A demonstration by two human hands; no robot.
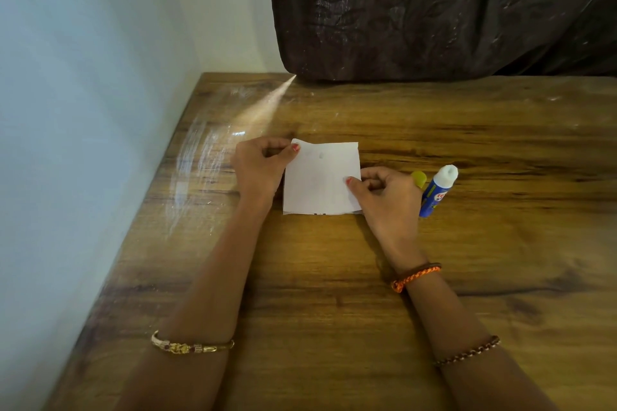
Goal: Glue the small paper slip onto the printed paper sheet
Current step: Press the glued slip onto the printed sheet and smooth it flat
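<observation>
Two hands grip one white paper sheet [320, 177] on a wooden table [334, 277]. On the left hand [258, 167] the thumb and forefinger pinch the sheet's far left corner, which curls slightly up off the wood, while the other fingers are folded into the palm. On the right hand [387, 193] the thumb and forefinger pinch the sheet's right edge about halfway down, with the remaining fingers curled under. Between the two pinches the sheet shows a blank white face with only faint grey marks near the left fingertips; a sliver of dark print peeks out along its near edge. Whether a separate small slip lies on or under it cannot be told. Just beyond the right hand's knuckles lies an uncapped glue stick [437, 192], blue-bodied with its white tip pointing away, and a yellow-green cap [419, 179] sits between that stick and the knuckles, touching or nearly touching both. An orange braided band [415, 277] circles the right wrist. Well past both sets of fingers, a dark crinkled cloth [434, 10] hangs at the table's far edge.
</observation>
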